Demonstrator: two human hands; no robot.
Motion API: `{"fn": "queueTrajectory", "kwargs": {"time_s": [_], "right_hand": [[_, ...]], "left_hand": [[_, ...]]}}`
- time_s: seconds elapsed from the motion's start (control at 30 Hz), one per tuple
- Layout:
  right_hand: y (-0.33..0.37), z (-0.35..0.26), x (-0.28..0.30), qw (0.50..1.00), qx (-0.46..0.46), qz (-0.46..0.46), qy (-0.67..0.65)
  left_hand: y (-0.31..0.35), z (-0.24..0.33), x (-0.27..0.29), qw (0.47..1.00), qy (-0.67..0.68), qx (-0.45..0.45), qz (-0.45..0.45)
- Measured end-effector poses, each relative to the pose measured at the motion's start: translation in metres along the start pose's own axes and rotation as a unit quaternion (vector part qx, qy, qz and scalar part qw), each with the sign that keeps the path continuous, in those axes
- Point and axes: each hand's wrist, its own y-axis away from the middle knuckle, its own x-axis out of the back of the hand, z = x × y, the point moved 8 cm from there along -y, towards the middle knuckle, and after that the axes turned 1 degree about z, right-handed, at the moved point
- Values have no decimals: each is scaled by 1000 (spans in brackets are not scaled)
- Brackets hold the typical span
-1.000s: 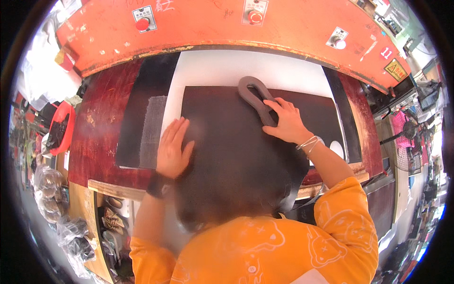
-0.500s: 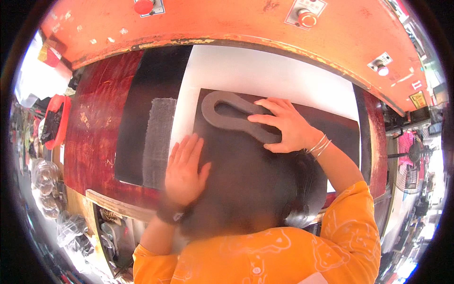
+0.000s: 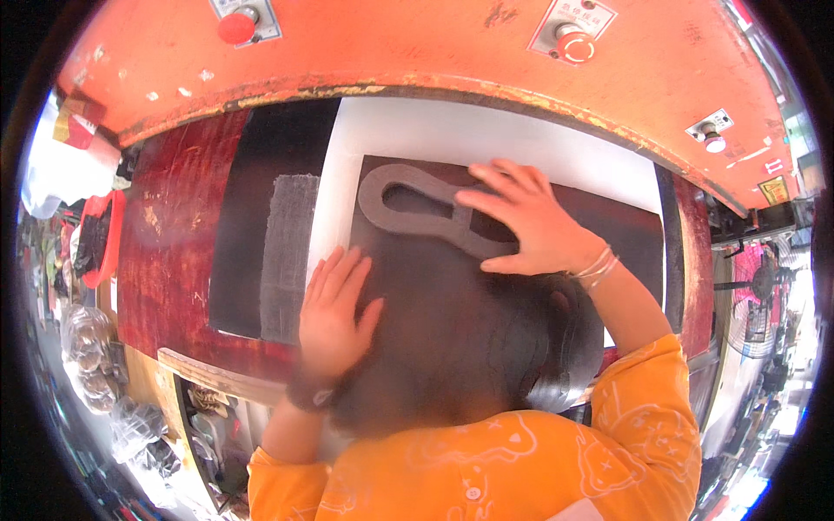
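Note:
A grey sole-shaped ring with a crossbar, which looks like a cutting die, lies flat on a black sheet. Over the ring's right part, my right hand is open with fingers spread, its thumb by the near edge. Whether the fingertips touch it I cannot tell. My left hand is open and holds nothing. Its fingers are stretched out near the left edge of the black sheet, beside a rough grey strip. Under the black sheet is a white board. A dark blurred shape hides the sheet's near part.
An orange machine beam with red buttons spans the far side. The red, worn table carries another black sheet at left. A red basket and plastic bags are further left; a fan stands at right.
My right hand's fingers have spread wider and shifted slightly toward the far side. The ring keeps its place on the sheet. The whole view has tilted a little; my left hand stays almost still.

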Motion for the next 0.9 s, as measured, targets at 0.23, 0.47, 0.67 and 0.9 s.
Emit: {"fn": "queueTrajectory", "kwargs": {"time_s": [0.23, 0.47, 0.67, 0.9], "right_hand": [[121, 98, 96, 894, -220, 387, -49], [167, 141, 144, 784, -217, 569, 124], [143, 184, 202, 657, -198, 704, 184], [178, 250, 204, 696, -235, 656, 170]], "left_hand": [[55, -43, 28, 937, 231, 167, 202], [37, -45, -10, 956, 198, 185, 110], [-14, -48, -22, 970, 77, 228, 24], [-59, -67, -33, 976, 55, 200, 66]]}}
